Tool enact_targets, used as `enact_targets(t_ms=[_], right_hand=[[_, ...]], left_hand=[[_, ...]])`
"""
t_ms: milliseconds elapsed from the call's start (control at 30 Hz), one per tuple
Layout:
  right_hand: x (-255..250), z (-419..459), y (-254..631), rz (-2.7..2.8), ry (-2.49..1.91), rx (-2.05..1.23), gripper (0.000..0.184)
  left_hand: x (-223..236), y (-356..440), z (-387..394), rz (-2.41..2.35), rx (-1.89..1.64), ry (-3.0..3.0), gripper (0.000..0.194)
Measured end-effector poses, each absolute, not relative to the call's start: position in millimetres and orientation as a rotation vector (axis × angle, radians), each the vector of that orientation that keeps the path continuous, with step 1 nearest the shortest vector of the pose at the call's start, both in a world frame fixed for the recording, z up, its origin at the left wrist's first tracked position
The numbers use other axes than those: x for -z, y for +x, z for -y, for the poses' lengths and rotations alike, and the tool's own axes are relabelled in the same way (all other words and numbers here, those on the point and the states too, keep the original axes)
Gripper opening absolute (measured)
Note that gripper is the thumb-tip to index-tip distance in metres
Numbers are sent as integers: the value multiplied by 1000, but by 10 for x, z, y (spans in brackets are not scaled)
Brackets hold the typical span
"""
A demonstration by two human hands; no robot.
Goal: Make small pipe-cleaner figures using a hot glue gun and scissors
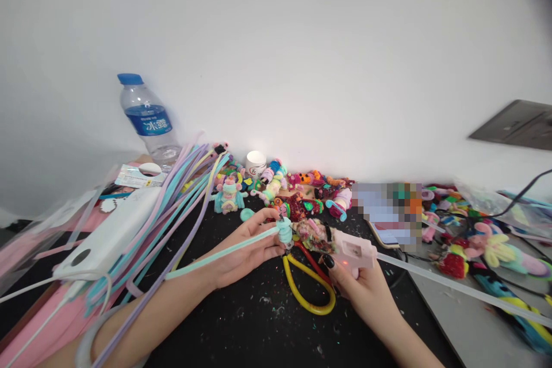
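My left hand (pixel 254 241) pinches a small coil of mint-green pipe cleaner (pixel 284 231) between thumb and fingers. A long straight tail of the pipe cleaner (pixel 219 254) runs from the coil back over my left forearm. In my right hand (pixel 356 284) is a pale pink hot glue gun (pixel 351 248), its nozzle end crusted with coloured fluff and pointing left at the coil. The nozzle tip is very close to the coil; whether they touch I cannot tell. A clear glue stick (pixel 457 282) sticks out of the gun's back. Beneath the gun lies a yellow loop (pixel 310 302) beside a red strip.
Loose pastel pipe cleaners (pixel 172 213) and a white power strip (pixel 110 230) lie at left. Behind them leans a water bottle (pixel 146 115). Small fuzzy figures (pixel 230 195), a paper cup (pixel 256 164) and a blurred phone (pixel 390 215) line the wall. More fuzzy pieces (pixel 495 247) and cables crowd the right.
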State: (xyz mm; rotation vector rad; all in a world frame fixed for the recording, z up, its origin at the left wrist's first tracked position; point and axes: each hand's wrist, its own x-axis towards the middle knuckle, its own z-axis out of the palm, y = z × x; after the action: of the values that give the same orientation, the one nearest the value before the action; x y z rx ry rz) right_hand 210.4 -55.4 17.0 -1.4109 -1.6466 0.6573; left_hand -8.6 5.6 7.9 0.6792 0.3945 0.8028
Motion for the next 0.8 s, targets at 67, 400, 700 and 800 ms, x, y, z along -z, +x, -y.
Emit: enact_targets(t_ms=[67,400,700,800], right_hand=[[-163,553,2105,1644,-1405,-681,29],[-207,555,2085,1627,-1399,-703,32],[-182,554,2081,1578,-1437,-678,25],[-166,544,2116,1602,-1481,-606,21]], left_hand=[[-75,-92,-58,-375,-800,669,20],[-106,-104,-67,-368,-765,609,23],[-92,-135,-63,-331,-710,601,25],[-90,-138,-68,-317,-709,595,24]])
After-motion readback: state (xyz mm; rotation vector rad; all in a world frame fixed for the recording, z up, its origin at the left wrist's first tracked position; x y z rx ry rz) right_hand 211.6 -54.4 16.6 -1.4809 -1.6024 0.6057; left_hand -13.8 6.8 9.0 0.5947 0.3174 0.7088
